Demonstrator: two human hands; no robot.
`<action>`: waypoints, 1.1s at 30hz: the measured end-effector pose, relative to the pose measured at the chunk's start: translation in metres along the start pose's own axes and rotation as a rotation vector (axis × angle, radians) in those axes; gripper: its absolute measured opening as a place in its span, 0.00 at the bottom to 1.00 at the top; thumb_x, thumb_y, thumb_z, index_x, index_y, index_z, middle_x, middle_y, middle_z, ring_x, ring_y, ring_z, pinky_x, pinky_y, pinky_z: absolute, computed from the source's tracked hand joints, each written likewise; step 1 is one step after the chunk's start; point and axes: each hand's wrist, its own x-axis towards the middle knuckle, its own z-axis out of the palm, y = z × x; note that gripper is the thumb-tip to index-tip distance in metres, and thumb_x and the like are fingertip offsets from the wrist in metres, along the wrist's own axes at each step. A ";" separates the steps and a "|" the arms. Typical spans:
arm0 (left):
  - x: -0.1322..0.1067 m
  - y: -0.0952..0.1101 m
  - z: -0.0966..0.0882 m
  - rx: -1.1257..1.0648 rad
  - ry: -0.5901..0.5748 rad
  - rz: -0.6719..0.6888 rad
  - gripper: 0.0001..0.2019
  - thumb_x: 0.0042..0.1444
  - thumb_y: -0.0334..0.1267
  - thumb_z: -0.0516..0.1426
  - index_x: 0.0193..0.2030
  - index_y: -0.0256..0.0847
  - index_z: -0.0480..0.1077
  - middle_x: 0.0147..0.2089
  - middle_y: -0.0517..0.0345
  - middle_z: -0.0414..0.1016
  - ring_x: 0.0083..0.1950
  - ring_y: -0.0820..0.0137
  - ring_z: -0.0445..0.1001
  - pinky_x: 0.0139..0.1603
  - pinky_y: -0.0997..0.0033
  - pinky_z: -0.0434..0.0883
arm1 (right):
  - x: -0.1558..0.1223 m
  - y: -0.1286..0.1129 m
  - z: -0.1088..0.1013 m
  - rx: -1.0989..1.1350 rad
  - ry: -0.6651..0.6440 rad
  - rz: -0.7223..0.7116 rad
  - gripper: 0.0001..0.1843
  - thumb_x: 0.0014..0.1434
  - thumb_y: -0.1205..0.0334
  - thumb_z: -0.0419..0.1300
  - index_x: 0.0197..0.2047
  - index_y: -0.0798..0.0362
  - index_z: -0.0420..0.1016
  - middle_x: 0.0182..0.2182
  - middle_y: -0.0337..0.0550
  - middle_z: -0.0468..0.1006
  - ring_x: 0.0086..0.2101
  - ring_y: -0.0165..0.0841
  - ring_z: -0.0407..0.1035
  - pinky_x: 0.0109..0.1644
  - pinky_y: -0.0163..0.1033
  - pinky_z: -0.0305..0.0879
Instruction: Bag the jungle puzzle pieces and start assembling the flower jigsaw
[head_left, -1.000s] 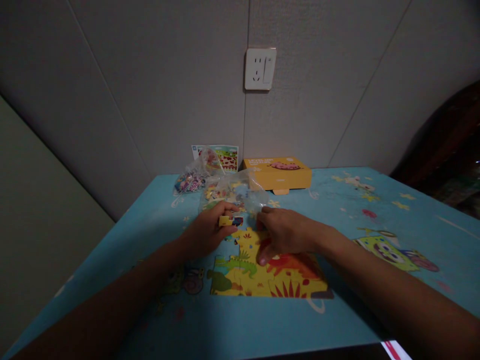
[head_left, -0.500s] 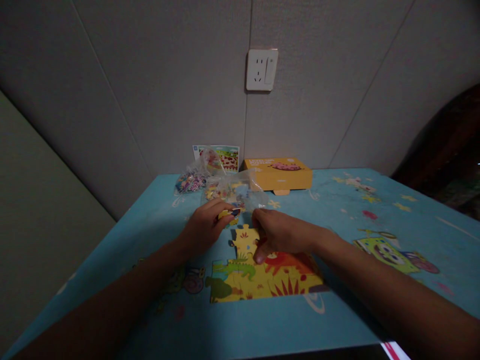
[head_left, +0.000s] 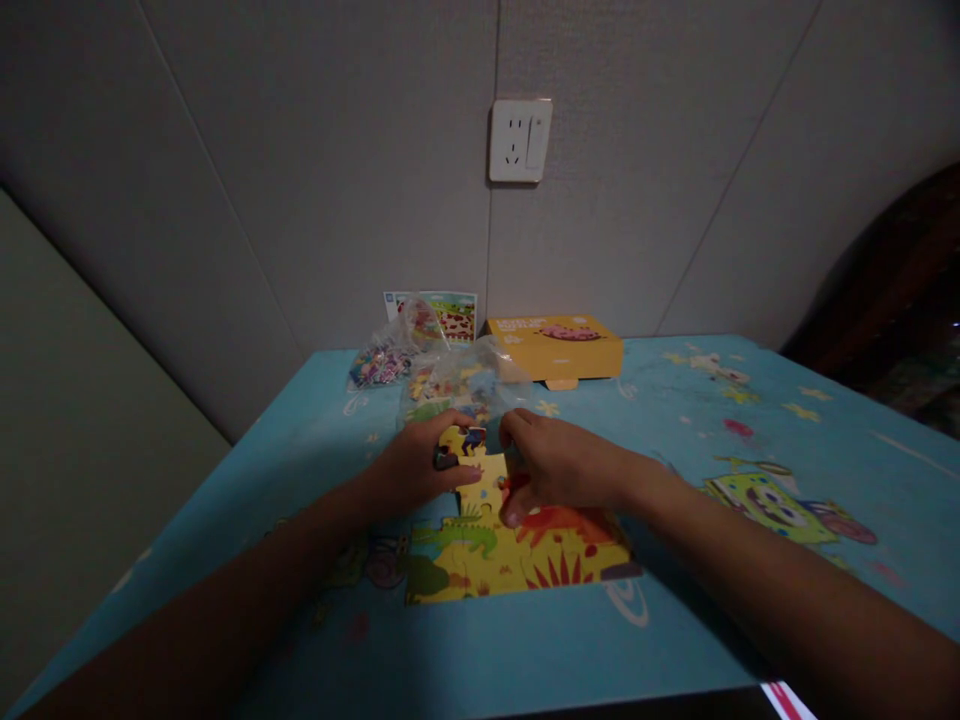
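Note:
A partly joined jigsaw puzzle (head_left: 510, 570) lies on the table, yellow with a green crocodile and red-orange figures. Between the thumb and fingers of my left hand (head_left: 415, 465) is a jigsaw piece (head_left: 470, 440), yellow with dark blue patches. This piece is at the upper edge of the joined section, by a pale yellow part; whether it is locked in I cannot tell. My right hand (head_left: 559, 462) curls over the puzzle's upper part, thumb on the surface and fingers at the far side. It hides some of the pieces beneath.
Behind my hands lies a clear plastic bag (head_left: 487, 375) of puzzle pieces, with a second bag (head_left: 382, 362) farther left. An orange box (head_left: 559, 350) and a picture card (head_left: 454, 318) stand near the wall. The blue table cover (head_left: 750, 620) has printed cartoon figures.
My left hand has brought the piece nearer and lower, against the puzzle's upper edge, and its thumb now reaches over the pale part. The puzzle sits slightly farther left. My right hand barely moved.

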 end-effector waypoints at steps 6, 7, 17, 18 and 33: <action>-0.001 0.004 -0.002 -0.027 -0.025 -0.012 0.18 0.51 0.40 0.62 0.48 0.40 0.67 0.38 0.60 0.73 0.30 0.73 0.68 0.32 0.74 0.67 | -0.004 0.016 -0.010 -0.096 -0.157 0.053 0.37 0.41 0.36 0.67 0.44 0.57 0.70 0.40 0.52 0.71 0.35 0.41 0.69 0.36 0.42 0.63; -0.001 0.004 -0.002 -0.026 -0.030 -0.008 0.18 0.51 0.40 0.61 0.48 0.40 0.67 0.39 0.60 0.73 0.31 0.73 0.68 0.33 0.74 0.67 | -0.003 0.016 -0.010 -0.087 -0.147 0.049 0.37 0.41 0.36 0.67 0.44 0.57 0.70 0.40 0.52 0.72 0.36 0.42 0.69 0.36 0.42 0.63; -0.001 0.004 -0.016 -0.128 -0.023 0.006 0.20 0.51 0.39 0.62 0.51 0.41 0.66 0.40 0.59 0.73 0.34 0.71 0.70 0.35 0.74 0.68 | 0.001 0.007 -0.003 0.033 -0.078 0.057 0.34 0.42 0.42 0.69 0.43 0.56 0.65 0.38 0.50 0.74 0.35 0.42 0.69 0.33 0.40 0.62; -0.001 0.005 -0.018 -0.175 -0.006 0.001 0.21 0.50 0.39 0.62 0.52 0.40 0.65 0.39 0.59 0.73 0.34 0.72 0.71 0.33 0.74 0.68 | 0.001 0.005 -0.003 0.054 -0.080 0.066 0.33 0.42 0.43 0.69 0.43 0.55 0.64 0.37 0.50 0.74 0.35 0.42 0.69 0.32 0.40 0.61; 0.006 0.000 -0.018 -0.356 0.290 -0.137 0.20 0.47 0.42 0.64 0.45 0.38 0.67 0.35 0.61 0.73 0.20 0.79 0.66 0.19 0.78 0.67 | 0.003 -0.001 0.005 0.146 -0.011 0.008 0.31 0.48 0.49 0.68 0.48 0.54 0.59 0.38 0.49 0.75 0.35 0.40 0.70 0.32 0.38 0.60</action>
